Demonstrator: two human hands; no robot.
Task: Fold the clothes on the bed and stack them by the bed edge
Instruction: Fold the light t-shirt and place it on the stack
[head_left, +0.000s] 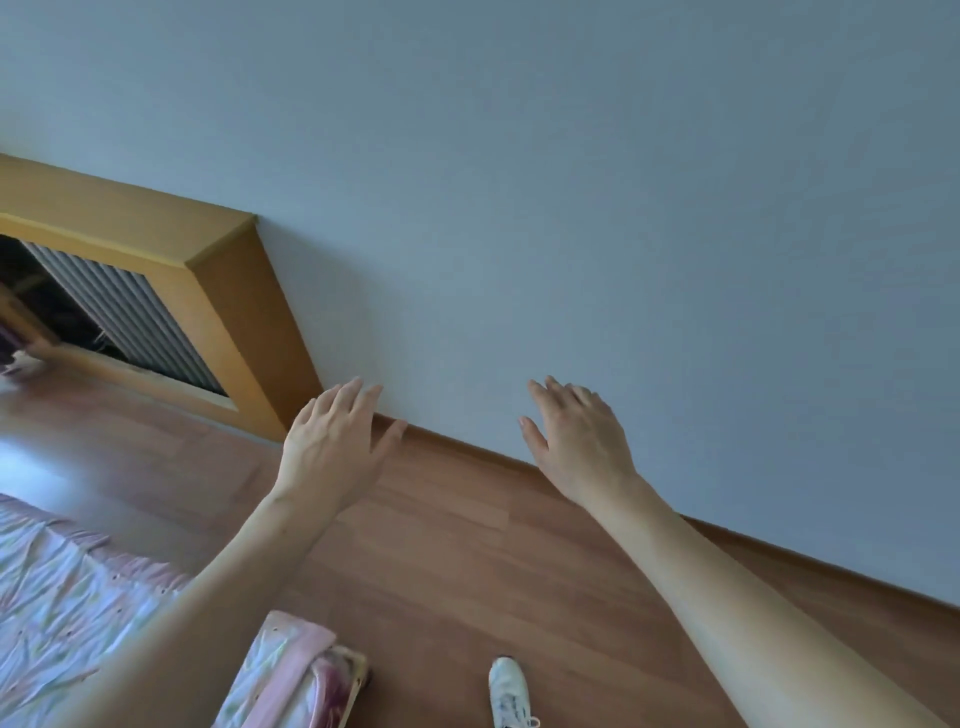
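Note:
My left hand (332, 447) and my right hand (582, 441) are both stretched out in front of me over the wooden floor, fingers spread, holding nothing. The bed (62, 613), covered by a wrinkled pale sheet with a pink edge, fills the lower left corner; my left forearm crosses over its corner. No loose clothes show on the visible part of the bed. The view is tilted.
A plain blue-grey wall (571, 208) with a wooden skirting board (467, 449) runs ahead. A wooden radiator casing (171, 291) stands at the left. A white shoe (511, 693) is on the brown wooden floor (467, 561) beside the bed corner.

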